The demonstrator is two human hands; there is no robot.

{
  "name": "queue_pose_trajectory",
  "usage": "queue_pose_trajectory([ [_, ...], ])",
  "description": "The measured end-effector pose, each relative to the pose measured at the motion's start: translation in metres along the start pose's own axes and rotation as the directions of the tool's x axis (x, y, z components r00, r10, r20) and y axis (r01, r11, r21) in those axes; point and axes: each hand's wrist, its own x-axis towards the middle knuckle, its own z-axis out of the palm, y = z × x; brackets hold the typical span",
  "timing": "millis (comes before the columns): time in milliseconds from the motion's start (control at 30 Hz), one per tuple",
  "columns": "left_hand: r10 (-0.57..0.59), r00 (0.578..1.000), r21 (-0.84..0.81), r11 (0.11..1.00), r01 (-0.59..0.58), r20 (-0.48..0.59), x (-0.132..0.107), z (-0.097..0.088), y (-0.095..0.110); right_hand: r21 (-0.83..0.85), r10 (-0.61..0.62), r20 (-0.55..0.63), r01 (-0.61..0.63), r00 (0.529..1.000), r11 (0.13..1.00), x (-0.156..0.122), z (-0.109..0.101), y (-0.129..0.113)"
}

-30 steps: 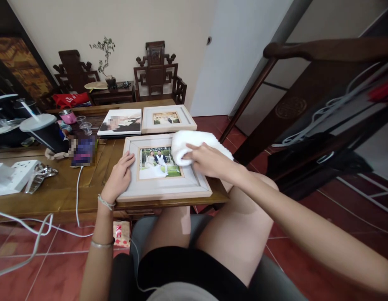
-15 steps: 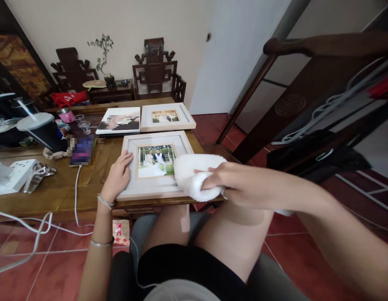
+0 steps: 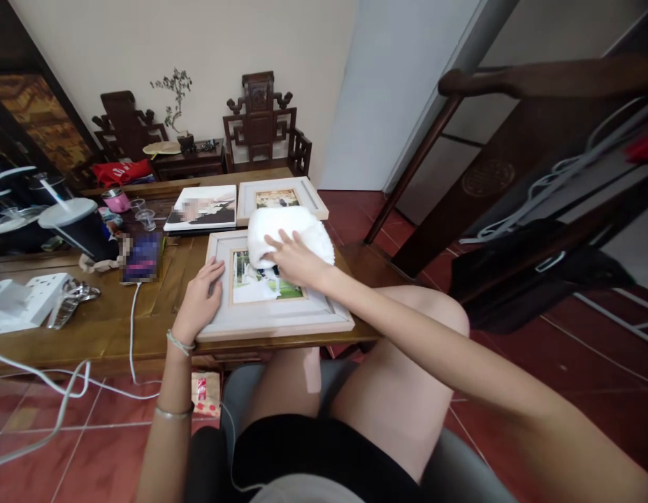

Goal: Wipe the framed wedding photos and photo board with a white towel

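Observation:
A light wooden picture frame (image 3: 282, 323) with a photo of two people lies flat at the near edge of the table. My left hand (image 3: 202, 297) rests on its left side, fingers stretched over the border. A folded white towel (image 3: 286, 222) lies across the far part of the frame and covers the upper part of the photo. My right hand (image 3: 297, 260) grips the towel from above, pressing it down on the frame. Part of the fingers sinks into the cloth.
Behind lie a second picture frame (image 3: 318, 202) and a white photo panel (image 3: 211, 199). To the left are a phone (image 3: 141, 257) on a white cable, a lidded black cup (image 3: 82, 230) and a white power strip (image 3: 38, 300). A dark wooden chair (image 3: 460, 168) stands at the right.
My right hand has moved the towel from the frame's near right corner up and left to its far side. My left hand stays on the left border.

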Motion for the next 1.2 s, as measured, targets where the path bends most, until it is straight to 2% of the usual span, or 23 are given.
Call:
queue_pose_trajectory([
  [100, 0.000, 1.000, 0.001, 1.000, 0.000, 0.004, 0.000, 0.000, 0.002, 0.012, -0.021, 0.026, 0.021, 0.999, 1.000, -0.024, -0.004, -0.017],
  [267, 0.016, 1.000, 0.015, 1.000, -0.016, 0.000, 0.000, 0.000, 0.003, 0.174, -0.123, 0.187, 0.090, 0.975, 0.981, -0.082, -0.045, -0.048],
  [367, 0.021, 1.000, 0.025, 0.999, -0.022, 0.010, 0.000, 0.000, 0.003, 0.281, -0.174, 0.232, 0.106, 0.957, 0.954, -0.100, -0.062, -0.060],
  [433, 0.021, 0.999, 0.030, 0.999, -0.021, 0.027, 0.000, 0.000, 0.004, 0.313, -0.177, 0.198, 0.109, 0.964, 0.943, -0.100, -0.058, -0.063],
  [500, 0.017, 0.999, 0.031, 0.999, -0.019, 0.045, 0.001, -0.001, 0.004, 0.313, -0.152, 0.140, 0.102, 0.978, 0.944, -0.089, -0.043, -0.060],
  [600, 0.012, 0.998, 0.020, 1.000, -0.013, 0.055, 0.001, -0.001, 0.003, 0.252, -0.030, 0.043, 0.018, 0.999, 0.967, -0.056, -0.013, -0.040],
  [700, 0.010, 0.998, 0.007, 1.000, -0.011, 0.056, 0.001, -0.001, 0.002, 0.180, 0.105, -0.062, -0.092, 0.992, 0.979, -0.014, 0.007, -0.012],
  [767, 0.012, 0.998, 0.000, 1.000, -0.012, 0.057, 0.000, -0.001, 0.002, 0.165, 0.127, -0.079, -0.113, 0.989, 0.980, 0.009, 0.012, 0.001],
  [833, 0.013, 0.998, -0.005, 1.000, -0.013, 0.055, 0.000, 0.000, 0.001, 0.153, 0.089, -0.059, -0.079, 0.994, 0.985, 0.021, 0.013, 0.004],
  [900, 0.011, 0.998, -0.007, 1.000, -0.011, 0.054, 0.000, 0.000, 0.001, 0.138, 0.024, -0.026, -0.020, 0.999, 0.990, 0.018, 0.011, -0.003],
  [1000, 0.011, 0.998, -0.006, 1.000, -0.011, 0.057, 0.000, 0.001, 0.002, 0.155, -0.043, 0.046, 0.035, 0.998, 0.987, -0.009, -0.001, -0.025],
  [1100, 0.017, 0.998, 0.008, 1.000, -0.017, 0.058, 0.001, 0.001, 0.002, 0.228, -0.096, 0.154, 0.060, 0.983, 0.972, -0.045, -0.025, -0.045],
  [1200, 0.024, 0.998, 0.019, 1.000, -0.025, 0.059, 0.001, 0.001, 0.002, 0.315, -0.205, 0.221, 0.129, 0.954, 0.940, -0.070, -0.049, -0.055],
])
